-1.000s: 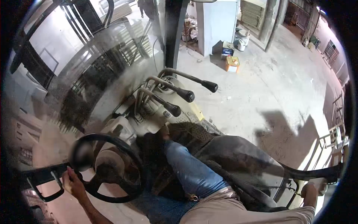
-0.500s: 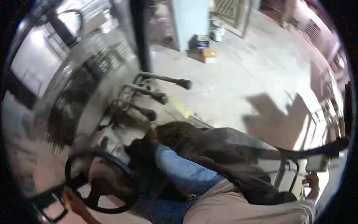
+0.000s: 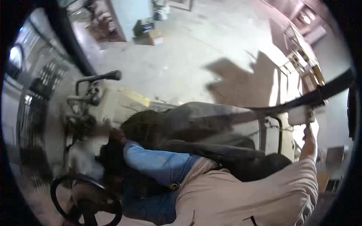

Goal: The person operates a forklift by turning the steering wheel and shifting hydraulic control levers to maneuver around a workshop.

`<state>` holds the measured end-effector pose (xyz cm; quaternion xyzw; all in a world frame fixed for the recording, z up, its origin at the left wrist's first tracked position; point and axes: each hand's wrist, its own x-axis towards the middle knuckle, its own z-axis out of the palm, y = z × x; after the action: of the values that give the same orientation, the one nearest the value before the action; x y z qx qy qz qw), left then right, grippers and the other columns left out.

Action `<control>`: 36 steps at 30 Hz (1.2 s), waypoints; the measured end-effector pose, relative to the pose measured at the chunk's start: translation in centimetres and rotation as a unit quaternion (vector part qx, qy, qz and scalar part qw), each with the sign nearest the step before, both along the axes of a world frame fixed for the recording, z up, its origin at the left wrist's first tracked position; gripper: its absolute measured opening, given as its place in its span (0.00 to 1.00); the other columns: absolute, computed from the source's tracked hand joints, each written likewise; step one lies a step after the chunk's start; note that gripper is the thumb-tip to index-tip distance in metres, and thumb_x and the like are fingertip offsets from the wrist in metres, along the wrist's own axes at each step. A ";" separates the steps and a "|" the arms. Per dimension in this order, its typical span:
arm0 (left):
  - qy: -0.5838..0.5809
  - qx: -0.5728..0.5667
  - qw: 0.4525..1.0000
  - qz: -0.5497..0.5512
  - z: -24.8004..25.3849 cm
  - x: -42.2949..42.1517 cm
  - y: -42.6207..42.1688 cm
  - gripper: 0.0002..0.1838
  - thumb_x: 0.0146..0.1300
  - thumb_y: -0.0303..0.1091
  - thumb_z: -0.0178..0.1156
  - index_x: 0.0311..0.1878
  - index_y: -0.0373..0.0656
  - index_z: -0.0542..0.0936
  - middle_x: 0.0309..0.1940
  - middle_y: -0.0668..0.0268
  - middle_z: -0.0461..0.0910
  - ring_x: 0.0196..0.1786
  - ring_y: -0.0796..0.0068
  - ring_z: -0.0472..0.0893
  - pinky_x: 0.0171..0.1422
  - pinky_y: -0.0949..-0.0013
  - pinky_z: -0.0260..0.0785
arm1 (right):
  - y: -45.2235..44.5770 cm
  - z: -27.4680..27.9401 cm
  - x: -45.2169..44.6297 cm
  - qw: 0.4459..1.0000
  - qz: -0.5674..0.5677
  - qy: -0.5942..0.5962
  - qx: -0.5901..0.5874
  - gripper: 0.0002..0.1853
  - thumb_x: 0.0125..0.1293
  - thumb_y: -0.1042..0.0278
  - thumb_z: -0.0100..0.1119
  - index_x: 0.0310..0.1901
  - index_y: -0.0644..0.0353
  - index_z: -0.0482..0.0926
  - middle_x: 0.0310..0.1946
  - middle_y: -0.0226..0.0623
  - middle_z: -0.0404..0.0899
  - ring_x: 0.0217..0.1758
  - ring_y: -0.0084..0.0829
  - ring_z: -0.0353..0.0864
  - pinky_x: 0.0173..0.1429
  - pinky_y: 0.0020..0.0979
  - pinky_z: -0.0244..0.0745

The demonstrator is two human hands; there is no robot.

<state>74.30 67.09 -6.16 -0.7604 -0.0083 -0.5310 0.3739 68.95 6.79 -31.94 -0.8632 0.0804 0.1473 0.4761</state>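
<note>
At the lower left, a black steering wheel [image 3: 56, 184] with a spinner-like blurred centre stands before my seat. My left hand [image 3: 69, 211] is at its left rim, smeared and partly hidden, seemingly closed round it. Far off to the right, my right arm reaches back. My right hand [image 3: 310, 126] is closed on the edge of a pale box-like part [image 3: 299, 115], just below a black post [image 3: 332, 88]. Several black-knobbed levers [image 3: 113, 74] rise beyond my blue-jeaned leg [image 3: 158, 162].
A dark seat and a grey curved cover [image 3: 211, 116] lie beside me. On the concrete floor [image 3: 181, 56] stand small boxes [image 3: 155, 37] by a pale blue pillar [image 3: 130, 17]. Shelving [image 3: 313, 79] is at the right, and a jagged shadow falls on the floor.
My view has swung right, so the levers, wheel and floor boxes have shifted left in view. My right hand appears higher, still at the pale box-like part.
</note>
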 end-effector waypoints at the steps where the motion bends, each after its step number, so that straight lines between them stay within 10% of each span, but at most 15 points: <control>1: 0.061 -0.066 0.996 -0.009 -1.7 0.3 4.1 0.23 0.80 0.49 0.55 0.38 0.41 0.87 0.26 0.59 0.80 0.25 0.62 0.76 0.44 0.56 0.77 | -0.5 0.1 -1.1 1.000 0.000 0.003 -0.003 0.14 0.75 0.65 0.53 0.49 0.67 0.82 0.35 0.43 0.86 0.33 0.33 0.87 0.35 0.37 0.83; 3: 0.162 -0.209 0.964 -0.017 -5.2 0.8 12.1 0.20 0.80 0.41 0.54 0.55 0.32 0.84 0.48 0.50 0.88 0.44 0.56 0.87 0.54 0.58 0.79 | 0.5 0.9 -1.1 1.000 -0.001 0.020 -0.015 0.14 0.75 0.66 0.53 0.50 0.67 0.82 0.35 0.43 0.86 0.33 0.33 0.87 0.35 0.37 0.83; 5: 0.163 -0.336 0.928 -0.025 1.4 3.9 4.3 0.15 0.78 0.37 0.59 0.46 0.34 0.86 0.38 0.54 0.88 0.37 0.58 0.85 0.44 0.60 0.78 | 1.9 1.6 -0.1 0.999 -0.005 0.042 -0.024 0.14 0.74 0.66 0.53 0.50 0.67 0.82 0.35 0.43 0.86 0.32 0.33 0.87 0.35 0.37 0.83; 8: 0.116 -0.172 0.978 -0.032 3.0 4.0 8.1 0.15 0.77 0.33 0.60 0.36 0.31 0.83 0.28 0.56 0.83 0.26 0.63 0.78 0.32 0.67 0.70 | 3.1 2.6 1.0 0.997 -0.008 0.069 -0.035 0.14 0.74 0.67 0.53 0.51 0.68 0.81 0.36 0.44 0.85 0.32 0.33 0.87 0.34 0.36 0.83; 11: 0.081 -0.351 0.925 -0.120 3.5 3.8 4.4 0.17 0.78 0.34 0.60 0.34 0.31 0.81 0.27 0.56 0.82 0.27 0.62 0.80 0.32 0.63 0.72 | 2.0 2.5 0.4 0.995 -0.020 0.083 -0.042 0.14 0.74 0.67 0.53 0.51 0.68 0.81 0.36 0.44 0.85 0.32 0.33 0.87 0.34 0.36 0.83; 27: 0.095 -0.339 0.929 -0.110 3.9 2.7 4.0 0.14 0.73 0.29 0.64 0.29 0.36 0.77 0.23 0.59 0.75 0.24 0.62 0.75 0.30 0.60 0.70 | -2.7 1.9 -2.1 0.991 -0.067 0.108 -0.051 0.14 0.72 0.71 0.54 0.54 0.70 0.80 0.36 0.46 0.84 0.32 0.34 0.86 0.31 0.35 0.82; 36: 0.077 -0.398 0.900 -0.162 3.3 1.8 5.4 0.11 0.71 0.30 0.65 0.30 0.39 0.80 0.23 0.58 0.76 0.26 0.56 0.78 0.32 0.58 0.70 | -21.3 7.2 -9.0 0.956 -0.222 0.174 -0.083 0.15 0.71 0.73 0.55 0.55 0.71 0.79 0.36 0.47 0.83 0.32 0.34 0.86 0.30 0.34 0.81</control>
<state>76.10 72.44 -2.83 -0.8750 -0.0674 -0.4766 -0.0518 59.92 -14.53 -24.72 -0.8210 0.3638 0.1785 0.4022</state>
